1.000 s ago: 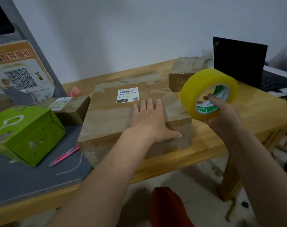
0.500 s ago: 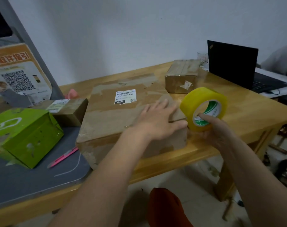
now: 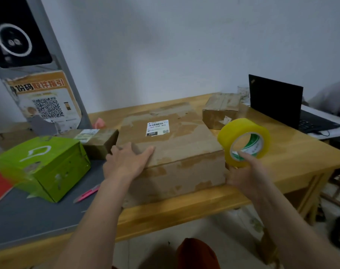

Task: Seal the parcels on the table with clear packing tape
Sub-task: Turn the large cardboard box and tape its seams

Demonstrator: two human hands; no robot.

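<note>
A large flat cardboard parcel with a white shipping label lies in the middle of the wooden table. My left hand rests on its near left top edge, fingers extended across the flap. My right hand grips a yellowish roll of packing tape with a green-printed core, held upright against the parcel's near right corner. A finger reaches into the roll's core. A smaller taped parcel sits behind at the right, and another small brown parcel lies left of the big one.
A green box stands on a grey mat at the left, with a pink utility knife beside it. An open black laptop stands at the back right. A grey kiosk with a QR poster rises at the back left.
My left hand slid from the parcel's right side to its near left edge. The tape roll came down from the air to the parcel's near right corner.
</note>
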